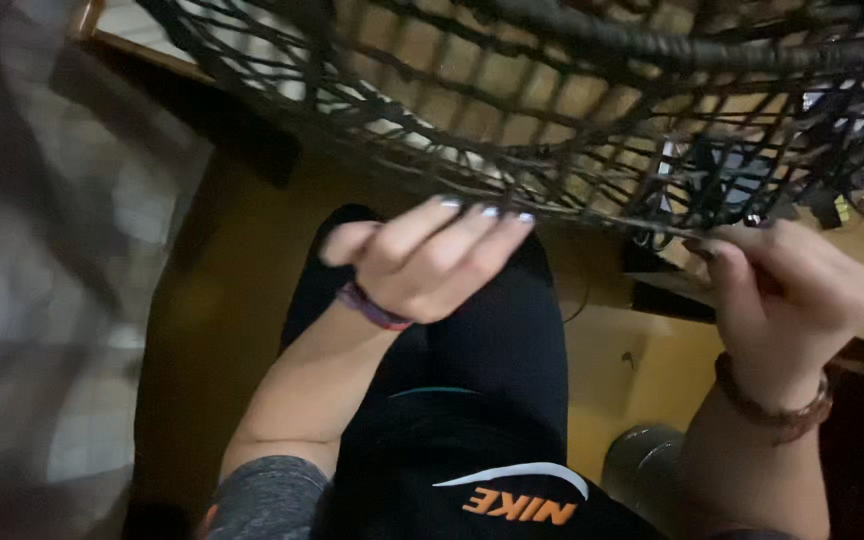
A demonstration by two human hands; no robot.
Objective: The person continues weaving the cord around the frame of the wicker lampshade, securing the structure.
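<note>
Both hands [432,262] grip the level netting edge [592,215].

The dark woven mesh [512,110] is spanning the whole upper view, blocking passage upward; only its small gaps are letting fingertips through. Below it, open room is lying over the yellow floor [242,300] at left.

A home, it seems — warm yellow-brown floor [252,300], dark woven rope-net hanging chair [552,110], pale tiled wall [12,250] — blurred.
</note>
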